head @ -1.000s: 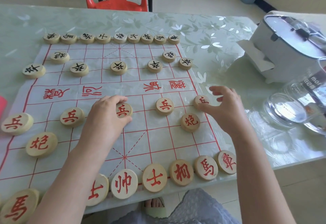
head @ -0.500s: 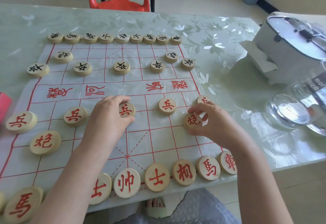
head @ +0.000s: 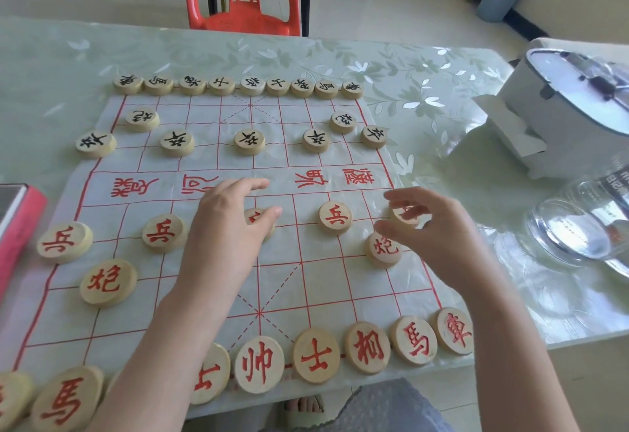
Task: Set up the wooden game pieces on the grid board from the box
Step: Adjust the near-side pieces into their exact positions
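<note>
A white grid board [head: 204, 295] with red lines lies on the table. Round wooden pieces with black characters [head: 252, 86] line its far side, and red-character pieces [head: 316, 355] line the near edge. My left hand [head: 228, 231] hovers over the middle red soldier [head: 255, 217], fingers spread, thumb close to it; the hand hides most of that piece. My right hand [head: 435, 227] is open above the right-edge soldier [head: 405, 215] and the right red cannon [head: 383, 249], holding neither.
A pink box [head: 20, 227] sits at the board's left edge. A white appliance [head: 561, 108] and a clear glass jar [head: 578, 231] stand to the right. A red plastic chair [head: 245, 19] is beyond the table. The table's near edge runs just below the red row.
My right hand let go of the right red cannon and lifted with fingers apart. My left hand's fingers rose off the middle soldier. The camera moved slightly.
</note>
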